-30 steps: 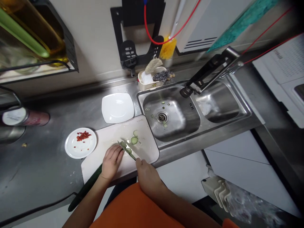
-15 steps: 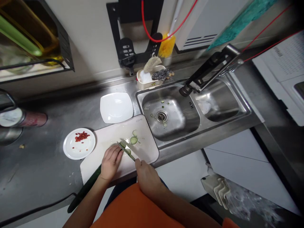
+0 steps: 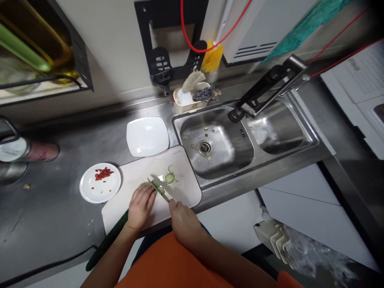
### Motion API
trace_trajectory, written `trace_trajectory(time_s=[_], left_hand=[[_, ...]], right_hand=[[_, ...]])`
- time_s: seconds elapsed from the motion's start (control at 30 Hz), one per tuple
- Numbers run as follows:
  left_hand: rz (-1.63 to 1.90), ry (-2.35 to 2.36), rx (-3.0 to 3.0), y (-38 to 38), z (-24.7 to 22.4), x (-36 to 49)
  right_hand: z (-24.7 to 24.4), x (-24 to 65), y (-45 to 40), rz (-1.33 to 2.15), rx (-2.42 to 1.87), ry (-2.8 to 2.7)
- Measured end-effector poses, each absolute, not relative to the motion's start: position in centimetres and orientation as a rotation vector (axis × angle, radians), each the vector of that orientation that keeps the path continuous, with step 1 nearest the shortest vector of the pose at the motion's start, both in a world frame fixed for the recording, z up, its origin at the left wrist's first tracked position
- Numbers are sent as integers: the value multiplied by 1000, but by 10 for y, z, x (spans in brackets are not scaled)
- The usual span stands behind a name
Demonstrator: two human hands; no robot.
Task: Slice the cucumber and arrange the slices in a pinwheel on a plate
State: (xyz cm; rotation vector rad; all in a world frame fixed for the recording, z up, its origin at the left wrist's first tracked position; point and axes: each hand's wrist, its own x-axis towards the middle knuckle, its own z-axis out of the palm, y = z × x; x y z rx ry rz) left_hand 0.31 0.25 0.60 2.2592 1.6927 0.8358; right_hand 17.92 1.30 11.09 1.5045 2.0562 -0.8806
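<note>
Plate [image 3: 114,186] of red bits [image 3: 103,174] lies left, then cucumber [image 3: 108,242] slants onto the board [image 3: 126,188], where we hold it under our left hand [image 3: 140,208], fingers pressed together, then comes the knife [image 3: 158,189] beside cut slices [image 3: 169,178], our right hand [image 3: 185,222] with fingers curled around its handle, then the sink [image 3: 229,154].

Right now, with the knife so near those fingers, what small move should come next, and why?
I'd probably ease the left hand back slightly along the cucumber: it looks very close to the knife in the right hand, and most of the cucumber lies uncut behind it, leaving room to shift.
</note>
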Motion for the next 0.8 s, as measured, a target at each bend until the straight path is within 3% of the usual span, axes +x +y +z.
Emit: trace_trajectory(time_s=[0.8], left_hand=[[836,1704,2201,1,3,1]], right_hand=[[67,159,14,-757,1580,2165]])
